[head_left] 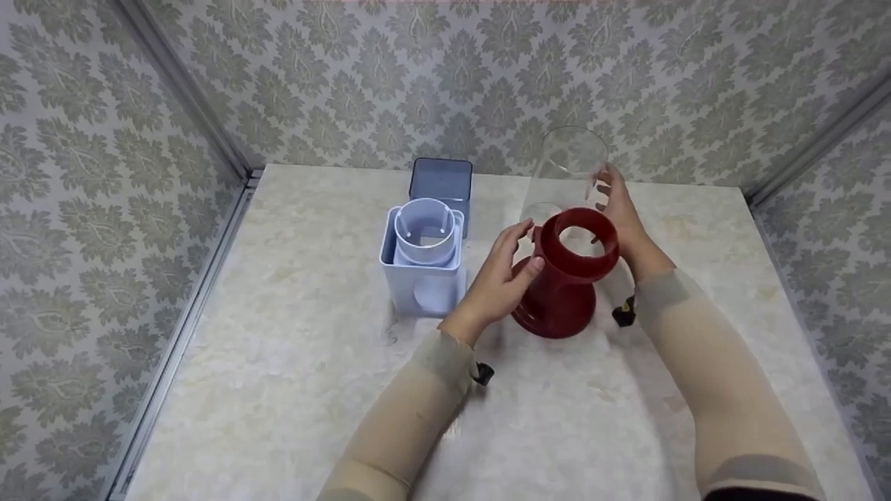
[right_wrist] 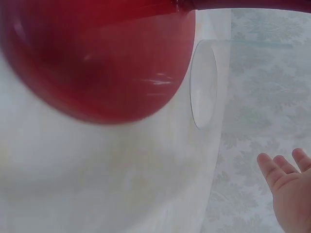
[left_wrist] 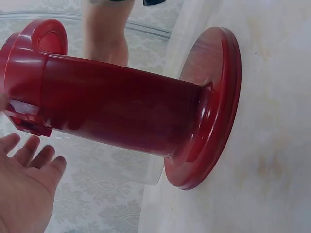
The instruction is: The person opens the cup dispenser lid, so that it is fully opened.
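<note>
A glossy red dispenser stand (head_left: 557, 306) with a round base and a ring-shaped top stands right of centre. My left hand (head_left: 498, 278) is at the left side of its ring, thumb in front and fingers toward the back. In the left wrist view those fingers (left_wrist: 36, 153) are loosely bent beside the collar. Behind the stand rises a clear cylinder (right_wrist: 204, 85), its bottom end close over the tabletop. My right hand (head_left: 619, 205) reaches past the stand to the cylinder's right side, fingers spread and fairly straight. The red ring overlaps part of the cylinder in the head view.
Left of the red stand is a pale blue-white dispenser stand (head_left: 424, 289) with a ring on top. A dark see-through square container (head_left: 442, 179) stands just behind it. Patterned walls (head_left: 418, 76) enclose the marbled table (head_left: 292, 390) at the back and sides.
</note>
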`<state>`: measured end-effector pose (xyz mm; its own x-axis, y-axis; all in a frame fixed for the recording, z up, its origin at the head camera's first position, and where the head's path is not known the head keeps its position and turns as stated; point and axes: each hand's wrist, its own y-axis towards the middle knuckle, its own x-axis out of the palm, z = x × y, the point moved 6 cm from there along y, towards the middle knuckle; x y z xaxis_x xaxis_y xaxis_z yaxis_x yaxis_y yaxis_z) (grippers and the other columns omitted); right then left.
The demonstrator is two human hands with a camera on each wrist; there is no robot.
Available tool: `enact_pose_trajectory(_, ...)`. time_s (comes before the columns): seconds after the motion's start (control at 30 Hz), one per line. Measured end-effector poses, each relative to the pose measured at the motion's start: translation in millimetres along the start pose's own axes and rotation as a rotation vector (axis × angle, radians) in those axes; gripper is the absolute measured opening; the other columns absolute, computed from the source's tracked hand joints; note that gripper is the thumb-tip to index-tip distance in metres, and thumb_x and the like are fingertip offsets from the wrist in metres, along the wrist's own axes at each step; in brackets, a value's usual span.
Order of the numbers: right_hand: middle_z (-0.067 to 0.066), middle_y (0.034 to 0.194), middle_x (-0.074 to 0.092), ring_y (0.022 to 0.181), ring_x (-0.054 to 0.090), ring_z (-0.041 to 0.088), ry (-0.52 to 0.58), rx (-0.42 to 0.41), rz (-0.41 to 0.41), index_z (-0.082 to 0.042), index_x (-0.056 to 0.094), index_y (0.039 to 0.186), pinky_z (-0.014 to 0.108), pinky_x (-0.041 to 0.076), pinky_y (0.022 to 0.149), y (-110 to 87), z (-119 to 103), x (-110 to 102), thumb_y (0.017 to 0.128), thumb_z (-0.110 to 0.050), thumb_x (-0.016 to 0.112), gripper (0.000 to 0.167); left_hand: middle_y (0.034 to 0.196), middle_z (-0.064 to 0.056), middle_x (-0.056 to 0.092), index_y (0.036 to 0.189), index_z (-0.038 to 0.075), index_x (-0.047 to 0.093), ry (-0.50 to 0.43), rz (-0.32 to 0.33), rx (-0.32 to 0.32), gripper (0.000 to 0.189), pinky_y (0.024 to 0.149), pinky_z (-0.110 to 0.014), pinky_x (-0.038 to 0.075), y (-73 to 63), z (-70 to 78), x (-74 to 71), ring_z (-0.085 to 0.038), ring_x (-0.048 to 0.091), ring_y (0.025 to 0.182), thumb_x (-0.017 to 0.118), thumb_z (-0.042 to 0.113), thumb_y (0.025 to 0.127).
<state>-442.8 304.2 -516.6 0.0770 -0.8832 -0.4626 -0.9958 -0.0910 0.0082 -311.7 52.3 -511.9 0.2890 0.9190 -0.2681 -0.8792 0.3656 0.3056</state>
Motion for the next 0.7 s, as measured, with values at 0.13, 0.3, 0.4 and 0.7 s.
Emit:
enact_pose_trajectory(0.13,0.015,0.188,0.02,0.175,0.022,0.039,-0.045,-0.034,0.02,-0.016,-0.002,0.183,0.061,0.032,0.141,-12.2,-2,-13,0.096,-0.035,0.091,0.129,0.182,-0.011,0.037,0.178,0.016,0.033,0.129,-0.003,-0.016,0.084,0.142,-0.057,0.033,-4.2,7.5,-8.8,-0.03,0.032,0.173,0.064,0.049,0.107)
enact_pose_trajectory(0.3,0.012,0.188,0.021,0.174,0.024,0.039,-0.13,-0.063,0.068,-0.019,0.005,0.184,0.063,0.036,0.139,-36.8,0,-31,0.095,-0.048,0.091,0.127,0.18,-0.008,0.042,0.177,0.02,0.036,0.284,0.038,0.128,0.097,0.138,-0.062,0.038,-22.5,45.4,-28.3,-0.028,0.038,0.169,0.06,0.063,0.094)
enact_pose_trajectory(0.4,0.016,0.186,0.025,0.172,0.027,0.042,-0.22,-0.09,0.081,-0.016,0.014,0.183,0.067,0.038,0.136,-53.8,1,-44,0.099,-0.048,0.087,0.116,0.177,-0.008,0.047,0.174,0.016,0.042,0.321,0.095,0.261,0.101,0.137,-0.059,0.039,-38.8,74.9,-49.7,-0.027,0.043,0.165,0.052,0.079,0.096)
enact_pose_trajectory(0.7,0.024,0.187,0.022,0.173,0.019,0.052,-0.556,-0.115,0.08,-0.01,0.025,0.18,0.083,0.025,0.133,-70.4,-8,-79,0.106,-0.063,0.07,0.101,0.171,-0.017,0.052,0.167,0.011,0.05,0.491,0.349,0.343,0.124,0.127,-0.062,0.048,-84.4,120.5,-161.8,-0.033,0.053,0.152,0.042,0.106,0.088)
